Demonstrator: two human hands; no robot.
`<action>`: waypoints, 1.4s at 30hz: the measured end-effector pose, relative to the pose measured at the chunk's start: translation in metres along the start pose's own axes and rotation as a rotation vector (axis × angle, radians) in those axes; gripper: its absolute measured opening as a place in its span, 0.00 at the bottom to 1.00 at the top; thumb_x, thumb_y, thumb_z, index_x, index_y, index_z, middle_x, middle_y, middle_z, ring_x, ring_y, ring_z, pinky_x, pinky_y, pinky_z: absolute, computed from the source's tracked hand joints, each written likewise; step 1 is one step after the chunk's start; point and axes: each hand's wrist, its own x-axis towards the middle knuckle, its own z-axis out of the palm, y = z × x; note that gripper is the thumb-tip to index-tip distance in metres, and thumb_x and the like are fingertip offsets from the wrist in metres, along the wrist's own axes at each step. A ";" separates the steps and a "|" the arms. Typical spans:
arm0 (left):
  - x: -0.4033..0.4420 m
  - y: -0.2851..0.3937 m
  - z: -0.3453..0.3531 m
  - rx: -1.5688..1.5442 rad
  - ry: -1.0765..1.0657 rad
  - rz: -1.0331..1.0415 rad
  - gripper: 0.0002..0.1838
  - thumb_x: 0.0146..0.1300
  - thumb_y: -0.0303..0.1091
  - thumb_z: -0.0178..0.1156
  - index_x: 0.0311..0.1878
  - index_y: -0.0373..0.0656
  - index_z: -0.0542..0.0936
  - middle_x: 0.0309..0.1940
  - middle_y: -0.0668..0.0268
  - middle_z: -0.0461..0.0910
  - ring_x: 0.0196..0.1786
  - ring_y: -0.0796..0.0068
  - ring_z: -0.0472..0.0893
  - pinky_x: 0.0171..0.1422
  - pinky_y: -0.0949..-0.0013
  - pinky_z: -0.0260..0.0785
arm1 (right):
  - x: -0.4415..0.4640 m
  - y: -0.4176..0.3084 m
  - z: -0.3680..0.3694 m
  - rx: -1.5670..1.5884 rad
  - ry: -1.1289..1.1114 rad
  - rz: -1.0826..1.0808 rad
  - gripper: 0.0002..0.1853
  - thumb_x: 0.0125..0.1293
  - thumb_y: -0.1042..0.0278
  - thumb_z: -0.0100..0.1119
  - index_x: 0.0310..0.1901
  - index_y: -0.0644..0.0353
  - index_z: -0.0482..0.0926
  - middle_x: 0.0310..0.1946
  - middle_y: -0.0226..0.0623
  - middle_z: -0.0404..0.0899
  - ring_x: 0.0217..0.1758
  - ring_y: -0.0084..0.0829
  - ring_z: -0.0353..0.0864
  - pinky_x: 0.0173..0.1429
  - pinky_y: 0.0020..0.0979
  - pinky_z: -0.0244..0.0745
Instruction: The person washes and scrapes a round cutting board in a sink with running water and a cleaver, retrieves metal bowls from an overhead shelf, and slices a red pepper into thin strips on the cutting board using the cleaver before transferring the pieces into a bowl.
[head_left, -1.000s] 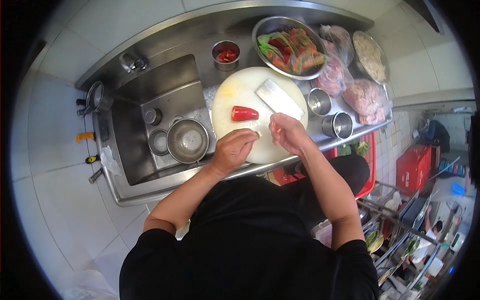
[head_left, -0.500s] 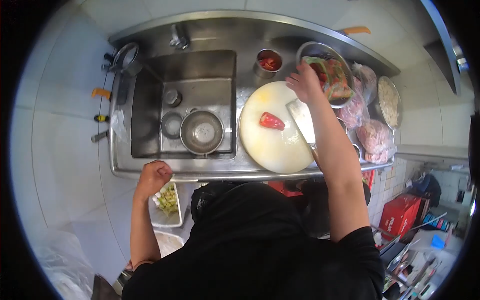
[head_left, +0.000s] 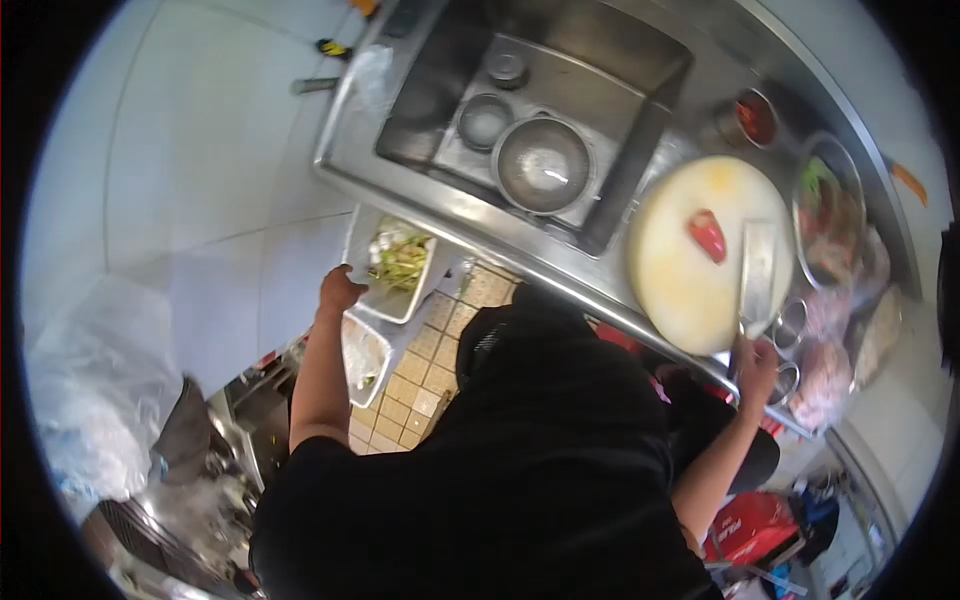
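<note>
My right hand [head_left: 757,370] is closed around the handle of a cleaver [head_left: 757,275], whose broad blade lies over the right part of the round white cutting board [head_left: 665,290]. Left of the blade, a piece of red pepper [head_left: 707,237] rests on the board. My left hand [head_left: 343,288] is at the left rim of a white bin [head_left: 398,312], its fingers curled with the thumb toward the inside. Green and pale vegetable scraps [head_left: 400,262] fill the bin, which stands below the counter's front edge.
The steel sink [head_left: 620,205] holds a metal bowl [head_left: 543,165] and smaller round containers. A pot of red pieces [head_left: 755,118], a bowl of peppers [head_left: 830,215] and bagged meat [head_left: 820,370] crowd the counter's right end. Another white container [head_left: 362,360] sits below the bin.
My right hand has left the pepper bowl and taken hold of the cleaver handle. My left hand has come down to the bin's rim. The view has turned and shifted toward the floor.
</note>
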 end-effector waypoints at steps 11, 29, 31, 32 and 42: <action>-0.055 0.466 -0.130 -0.491 0.103 1.242 0.21 0.61 0.41 0.71 0.56 0.43 0.84 0.53 0.55 0.83 0.59 0.55 0.81 0.64 0.57 0.73 | -0.006 -0.078 0.019 0.014 0.112 0.196 0.24 0.57 0.69 0.63 0.54 0.63 0.67 0.34 0.52 0.81 0.39 0.57 0.83 0.49 0.52 0.76; -0.052 0.598 -0.044 -0.592 -1.007 1.426 0.28 0.55 0.19 0.67 0.62 0.37 0.77 0.59 0.60 0.80 0.63 0.70 0.78 0.72 0.64 0.67 | -0.133 -0.108 -0.007 0.908 0.075 0.235 0.14 0.78 0.68 0.51 0.61 0.61 0.72 0.26 0.38 0.78 0.27 0.34 0.80 0.31 0.33 0.73; -0.055 0.598 -0.042 -0.452 -0.854 1.558 0.29 0.56 0.16 0.65 0.63 0.37 0.77 0.55 0.63 0.81 0.63 0.70 0.78 0.75 0.65 0.66 | -0.142 -0.115 -0.014 0.736 0.081 0.211 0.15 0.77 0.69 0.52 0.61 0.61 0.71 0.28 0.46 0.81 0.31 0.44 0.85 0.35 0.40 0.76; -0.059 0.597 -0.043 -0.449 -0.864 1.555 0.29 0.56 0.16 0.65 0.63 0.37 0.77 0.55 0.63 0.81 0.63 0.70 0.78 0.75 0.65 0.66 | -0.146 -0.119 -0.017 0.621 0.091 0.165 0.16 0.75 0.70 0.53 0.61 0.62 0.71 0.32 0.51 0.82 0.37 0.52 0.84 0.40 0.45 0.76; -0.080 0.578 -0.034 -0.583 -0.681 1.525 0.16 0.58 0.20 0.67 0.50 0.41 0.78 0.49 0.61 0.83 0.56 0.64 0.82 0.63 0.63 0.74 | -0.174 -0.144 -0.036 0.339 0.059 0.172 0.16 0.74 0.68 0.53 0.60 0.60 0.73 0.35 0.55 0.83 0.43 0.57 0.84 0.46 0.52 0.77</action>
